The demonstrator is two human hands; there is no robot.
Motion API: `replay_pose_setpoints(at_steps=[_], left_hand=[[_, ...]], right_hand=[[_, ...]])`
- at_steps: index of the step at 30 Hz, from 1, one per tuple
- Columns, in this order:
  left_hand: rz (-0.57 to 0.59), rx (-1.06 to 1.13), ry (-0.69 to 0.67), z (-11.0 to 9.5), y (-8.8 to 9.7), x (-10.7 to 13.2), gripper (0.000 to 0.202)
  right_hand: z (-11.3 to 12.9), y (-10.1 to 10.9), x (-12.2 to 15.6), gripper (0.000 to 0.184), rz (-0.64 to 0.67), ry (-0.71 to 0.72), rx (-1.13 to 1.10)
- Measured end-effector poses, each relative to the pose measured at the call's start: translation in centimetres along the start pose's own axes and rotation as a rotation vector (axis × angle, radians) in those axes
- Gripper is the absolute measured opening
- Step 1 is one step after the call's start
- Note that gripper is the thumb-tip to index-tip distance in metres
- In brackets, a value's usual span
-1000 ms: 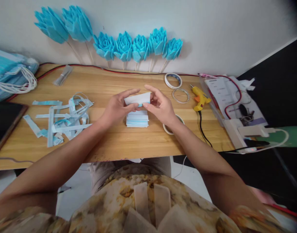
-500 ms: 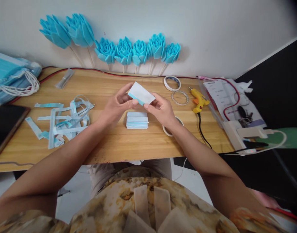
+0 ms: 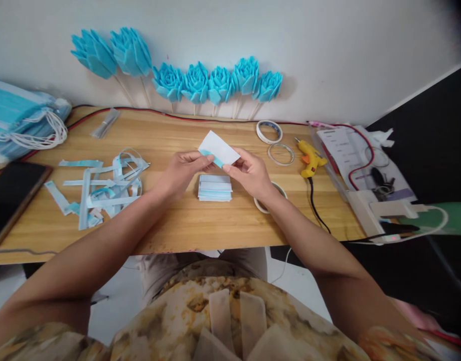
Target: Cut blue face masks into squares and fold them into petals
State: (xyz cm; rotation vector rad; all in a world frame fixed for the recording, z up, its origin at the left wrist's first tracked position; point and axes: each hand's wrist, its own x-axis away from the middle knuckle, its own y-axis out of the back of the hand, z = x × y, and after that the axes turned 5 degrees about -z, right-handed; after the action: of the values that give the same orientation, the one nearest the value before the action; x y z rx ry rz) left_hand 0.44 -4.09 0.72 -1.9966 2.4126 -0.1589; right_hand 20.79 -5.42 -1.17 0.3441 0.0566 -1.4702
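Between my hands, above the table, is a white piece of mask fabric (image 3: 219, 145) with a light-blue strip along its near edge. My left hand (image 3: 183, 173) pinches its left corner with thumb and fingers. My right hand (image 3: 252, 173) grips the opposite corner, thumb on the blue edge and fingers behind. Just below lies a neat stack of cut mask pieces (image 3: 215, 188), white and pale blue. A roll of tape (image 3: 261, 205) sits partly hidden under my right forearm.
Mask offcuts (image 3: 83, 195) lie tangled at left, near a phone (image 3: 17, 195) and bagged masks (image 3: 15, 115). Blue fabric flowers (image 3: 196, 85) on sticks lean against the wall. Right: tape rolls (image 3: 270, 140), a yellow glue gun (image 3: 307, 158) with its cord, and a power strip (image 3: 361, 213).
My left fingers have drawn out from behind the fabric piece to its near-left corner. More of its white face and blue strip shows. The camera view has shifted slightly.
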Motion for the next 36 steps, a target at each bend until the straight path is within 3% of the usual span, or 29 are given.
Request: replay_pose_setpoints(at_steps=[6,10,26,32,36], left_hand=[[-0.006,-0.097,-0.052,-0.15,-0.03,0.09,0.039],[0.006,-0.133,-0.054,-0.1,-0.13,0.18,0.038],[0.049,0.301,0.051,-0.26,-0.68,0.13,0.022],[0.085,0.183,0.033,-0.06,-0.58,0.21,0.027],[0.04,0.068,0.053,0.1,-0.45,0.21,0.028]], right_hand=[[0.28,-0.12,0.0,0.048,0.068,-0.002,-0.086],[0.35,-0.07,-0.04,0.045,0.032,-0.003,-0.015],[0.32,0.16,-0.19,0.047,0.058,0.001,0.05],[0.27,0.04,-0.19,0.051,0.011,-0.002,0.052],[0.08,-0.21,-0.16,0.058,0.004,0.002,0.022]])
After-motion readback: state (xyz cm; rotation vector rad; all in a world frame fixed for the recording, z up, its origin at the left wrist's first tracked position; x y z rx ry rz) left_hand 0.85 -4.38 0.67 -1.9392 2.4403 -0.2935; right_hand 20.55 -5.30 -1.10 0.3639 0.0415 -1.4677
